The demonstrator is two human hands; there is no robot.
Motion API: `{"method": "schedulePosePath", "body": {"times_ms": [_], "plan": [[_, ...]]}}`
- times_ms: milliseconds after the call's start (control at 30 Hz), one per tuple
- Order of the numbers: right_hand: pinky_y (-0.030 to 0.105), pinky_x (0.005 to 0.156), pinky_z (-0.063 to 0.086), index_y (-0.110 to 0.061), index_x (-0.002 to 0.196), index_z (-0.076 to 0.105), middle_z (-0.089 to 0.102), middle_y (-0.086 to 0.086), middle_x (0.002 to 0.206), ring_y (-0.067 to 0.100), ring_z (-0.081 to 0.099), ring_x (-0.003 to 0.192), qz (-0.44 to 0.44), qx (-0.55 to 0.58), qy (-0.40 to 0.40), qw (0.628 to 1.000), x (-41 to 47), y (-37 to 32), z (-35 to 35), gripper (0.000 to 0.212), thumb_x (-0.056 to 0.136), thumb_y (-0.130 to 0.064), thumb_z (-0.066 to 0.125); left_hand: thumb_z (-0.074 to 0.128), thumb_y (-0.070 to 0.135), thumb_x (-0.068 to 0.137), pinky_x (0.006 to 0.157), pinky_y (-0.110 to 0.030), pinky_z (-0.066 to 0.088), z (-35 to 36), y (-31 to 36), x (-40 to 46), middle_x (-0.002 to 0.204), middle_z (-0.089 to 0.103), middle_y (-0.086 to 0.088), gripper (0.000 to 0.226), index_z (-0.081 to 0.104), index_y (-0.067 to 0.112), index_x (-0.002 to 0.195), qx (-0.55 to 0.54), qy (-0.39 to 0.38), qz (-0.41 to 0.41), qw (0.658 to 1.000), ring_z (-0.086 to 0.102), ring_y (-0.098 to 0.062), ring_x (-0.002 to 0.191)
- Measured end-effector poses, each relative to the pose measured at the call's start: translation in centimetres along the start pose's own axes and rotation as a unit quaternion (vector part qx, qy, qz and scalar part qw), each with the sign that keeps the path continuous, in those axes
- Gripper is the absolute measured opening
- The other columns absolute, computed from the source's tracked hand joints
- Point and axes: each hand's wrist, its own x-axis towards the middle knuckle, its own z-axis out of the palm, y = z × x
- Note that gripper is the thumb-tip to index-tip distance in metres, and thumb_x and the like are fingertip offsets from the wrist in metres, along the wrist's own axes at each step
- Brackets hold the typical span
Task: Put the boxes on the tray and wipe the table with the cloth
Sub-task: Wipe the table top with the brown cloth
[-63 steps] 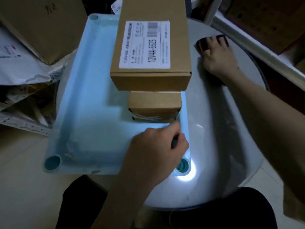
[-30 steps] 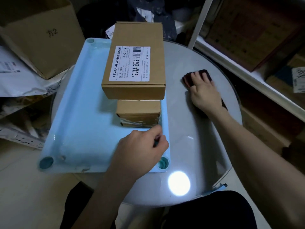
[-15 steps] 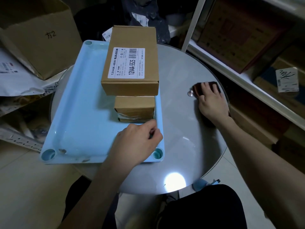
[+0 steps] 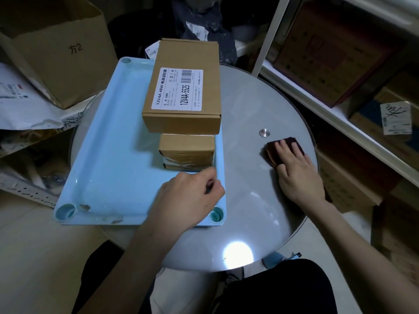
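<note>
A light blue tray lies on the left half of the round grey glass table. On the tray's right side a large labelled cardboard box rests on a smaller taped box. My left hand grips the tray's right rim near its front corner, fingers curled over the edge. My right hand presses flat on a dark red cloth at the table's right side, fingers straight, covering most of the cloth.
A round metal stud sits in the glass just beyond the cloth. A big open carton and mail bags stand left of the table. White shelving with boxes runs along the right. A lamp's reflection glares near the front edge.
My right hand has slid the cloth across the table's right side, from the far part toward the right edge near the stud. My left hand has kept its grip on the tray rim.
</note>
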Motion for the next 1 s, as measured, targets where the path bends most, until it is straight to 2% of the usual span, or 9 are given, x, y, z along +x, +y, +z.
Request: {"method": "schedulePosePath", "body": {"times_ms": [67, 200, 333, 500, 600, 700, 800, 867, 1000], "plan": [[0.039, 0.121, 0.008, -0.024, 0.156, 0.019, 0.017, -0.004, 0.165, 0.018, 0.009, 0.152, 0.001, 0.004, 0.001, 1.0, 0.7, -2.6, 0.6, 0.06, 0.097, -0.021, 0.032, 0.043, 0.045, 0.085, 0.064, -0.036, 0.049, 0.0, 0.0, 0.0, 0.064, 0.056, -0.004, 0.025, 0.039, 0.02, 0.082, 0.001, 0.002, 0.001, 1.0, 0.053, -0.03, 0.07], [0.034, 0.122, 0.006, -0.029, 0.156, 0.021, 0.014, -0.013, 0.163, 0.011, 0.005, 0.152, -0.158, 0.017, -0.07, 0.985, -1.5, -6.5, 1.2, 0.07, 0.086, -0.028, 0.021, 0.042, 0.044, 0.087, 0.064, -0.038, 0.049, -0.1, 0.1, -0.3, 0.064, 0.057, -0.004, 0.025, 0.039, 0.02, 0.082, 0.011, 0.001, 0.009, 1.0, 0.054, -0.03, 0.07], [0.029, 0.122, -0.001, -0.034, 0.154, 0.024, 0.014, -0.021, 0.159, 0.002, 0.0, 0.15, -0.284, 0.021, -0.132, 0.949, -5.8, -3.2, 0.5, 0.073, 0.082, -0.027, 0.022, 0.042, 0.044, 0.088, 0.062, -0.037, 0.047, -0.3, 0.1, -0.3, 0.064, 0.056, -0.003, 0.025, 0.041, 0.02, 0.081, 0.015, -0.005, 0.015, 1.0, 0.055, -0.03, 0.069], [0.044, 0.122, 0.015, -0.033, 0.151, 0.029, 0.022, -0.017, 0.158, 0.009, 0.01, 0.15, -0.145, 0.046, -0.057, 0.987, -3.6, 0.4, -0.2, 0.065, 0.088, -0.017, 0.031, 0.042, 0.045, 0.087, 0.065, -0.038, 0.049, -0.4, 0.3, 0.0, 0.066, 0.058, -0.003, 0.025, 0.042, 0.02, 0.083, 0.011, -0.011, 0.012, 1.0, 0.056, -0.031, 0.073], [0.035, 0.121, 0.007, -0.027, 0.154, 0.027, 0.02, -0.01, 0.162, 0.013, 0.01, 0.151, -0.089, 0.024, -0.033, 0.995, -1.9, -3.7, 0.4, 0.061, 0.093, -0.022, 0.03, 0.042, 0.045, 0.088, 0.07, -0.04, 0.052, -0.7, 0.6, -0.1, 0.069, 0.061, -0.002, 0.026, 0.044, 0.02, 0.083, 0.017, -0.017, 0.002, 1.0, 0.056, -0.031, 0.076], [0.03, 0.12, 0.003, -0.026, 0.156, 0.023, 0.018, -0.01, 0.163, 0.012, 0.008, 0.152, -0.189, 0.006, -0.057, 0.98, -2.9, -7.0, 1.0, 0.071, 0.085, -0.032, 0.016, 0.043, 0.045, 0.088, 0.069, -0.04, 0.05, -0.8, 0.5, 0.0, 0.072, 0.061, -0.004, 0.026, 0.046, 0.02, 0.083, 0.021, -0.016, 0.004, 1.0, 0.056, -0.033, 0.078], [0.03, 0.12, 0.003, -0.025, 0.154, 0.028, 0.022, -0.012, 0.16, 0.011, 0.011, 0.15, -0.311, 0.001, -0.107, 0.944, -5.6, -4.4, 0.7, 0.069, 0.085, -0.026, 0.025, 0.043, 0.045, 0.088, 0.065, -0.038, 0.046, -0.7, 0.6, -0.2, 0.07, 0.061, -0.003, 0.026, 0.047, 0.02, 0.082, 0.017, -0.021, 0.002, 1.0, 0.056, -0.033, 0.076], [0.034, 0.121, 0.011, -0.022, 0.151, 0.035, 0.028, -0.01, 0.157, 0.013, 0.019, 0.149, -0.336, 0.001, -0.103, 0.936, -5.9, -1.3, 0.2, 0.066, 0.085, -0.019, 0.033, 0.042, 0.045, 0.087, 0.064, -0.037, 0.046, -0.7, 0.5, -0.3, 0.069, 0.061, -0.002, 0.026, 0.046, 0.02, 0.082, 0.016, -0.02, 0.002, 1.0, 0.056, -0.032, 0.076], [0.045, 0.12, 0.02, -0.021, 0.152, 0.034, 0.029, -0.005, 0.159, 0.016, 0.019, 0.15, -0.156, 0.036, -0.041, 0.986, -1.8, -0.1, 0.1, 0.064, 0.087, -0.018, 0.031, 0.042, 0.045, 0.087, 0.069, -0.039, 0.05, -0.8, 0.7, -0.3, 0.07, 0.062, -0.003, 0.025, 0.047, 0.02, 0.083, 0.013, -0.023, -0.004, 1.0, 0.056, -0.032, 0.078]]}}
